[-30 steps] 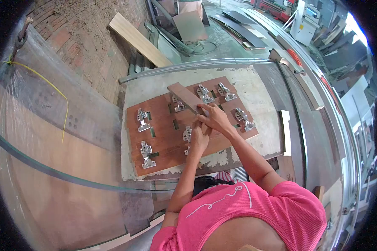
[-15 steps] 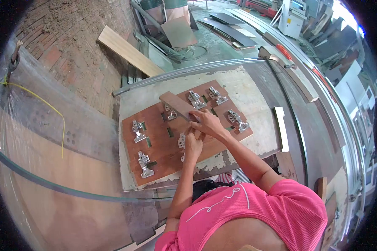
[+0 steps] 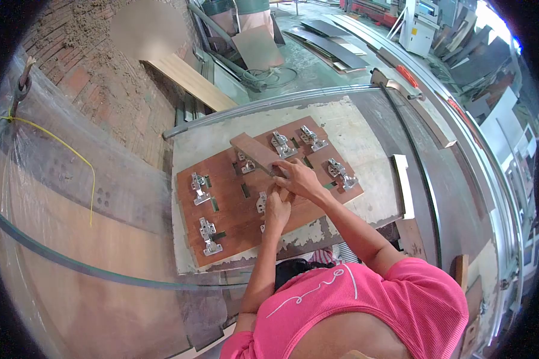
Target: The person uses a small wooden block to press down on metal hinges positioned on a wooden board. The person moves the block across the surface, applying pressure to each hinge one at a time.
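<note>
A narrow brown wooden strip (image 3: 254,152) slants above a reddish-brown board (image 3: 227,218), its near end at my hands. My right hand (image 3: 300,179) is closed on that end, fingers over the strip. Just below and touching it, my left hand (image 3: 278,207) is closed with fingers bent; what they hold is hidden. Several metal cabinet hinges lie on the board, among them one at the left (image 3: 200,188), one at the lower left (image 3: 209,237), one at the right (image 3: 341,173) and one partly covered beside my left hand (image 3: 262,202). Small dark slots show between them.
The board rests on a worn, paint-flaked worktable (image 3: 365,134) with a metal rail (image 3: 269,100) along its far edge. A plastic-covered panel (image 3: 72,197) stands at the left. Planks and a light wooden piece (image 3: 403,186) lie at the right; sheets (image 3: 329,45) lie on the floor beyond.
Both hands and the strip keep nearly the same place over the board. The whole view has shifted very slightly.
</note>
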Tool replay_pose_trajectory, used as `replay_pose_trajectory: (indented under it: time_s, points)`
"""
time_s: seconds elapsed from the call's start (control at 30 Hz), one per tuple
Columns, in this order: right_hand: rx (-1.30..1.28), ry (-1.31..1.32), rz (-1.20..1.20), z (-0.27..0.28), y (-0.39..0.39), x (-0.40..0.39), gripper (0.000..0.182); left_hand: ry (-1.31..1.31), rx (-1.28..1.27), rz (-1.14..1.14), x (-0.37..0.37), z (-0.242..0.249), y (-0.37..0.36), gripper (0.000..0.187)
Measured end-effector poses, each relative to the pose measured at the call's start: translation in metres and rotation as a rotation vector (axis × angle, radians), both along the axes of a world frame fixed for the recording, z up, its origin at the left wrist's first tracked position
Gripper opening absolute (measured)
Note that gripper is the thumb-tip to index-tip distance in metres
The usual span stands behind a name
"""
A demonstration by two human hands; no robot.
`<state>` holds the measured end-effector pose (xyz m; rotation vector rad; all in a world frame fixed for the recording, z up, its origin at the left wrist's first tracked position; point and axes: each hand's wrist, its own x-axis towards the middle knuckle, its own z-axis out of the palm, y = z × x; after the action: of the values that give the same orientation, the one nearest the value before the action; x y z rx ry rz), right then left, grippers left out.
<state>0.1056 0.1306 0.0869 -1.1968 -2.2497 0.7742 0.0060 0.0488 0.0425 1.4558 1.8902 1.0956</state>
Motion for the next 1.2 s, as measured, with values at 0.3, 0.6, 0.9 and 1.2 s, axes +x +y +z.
replay_pose_trajectory:
  time_s: [0.3, 0.6, 0.9, 1.2]
  points:
    - [-0.089, -0.119, 0.024, -0.005, -0.003, -0.002, 0.044, -0.082, 0.153, -0.033, -0.001, -0.002, -0.007, 0.039]
    - [0.054, 0.078, 0.176, 0.022, -0.026, -0.061, 0.047, -0.300, 0.293, 0.128, -0.047, 0.013, -0.030, 0.037]
    - [0.048, -0.060, 0.344, -0.011, -0.037, -0.126, 0.049, -0.198, 0.168, 0.335, -0.095, -0.004, -0.070, 0.042]
    - [0.017, -0.078, 0.354, -0.003, -0.049, -0.128, 0.050, -0.166, 0.117, 0.301, -0.100, -0.010, -0.077, 0.029]
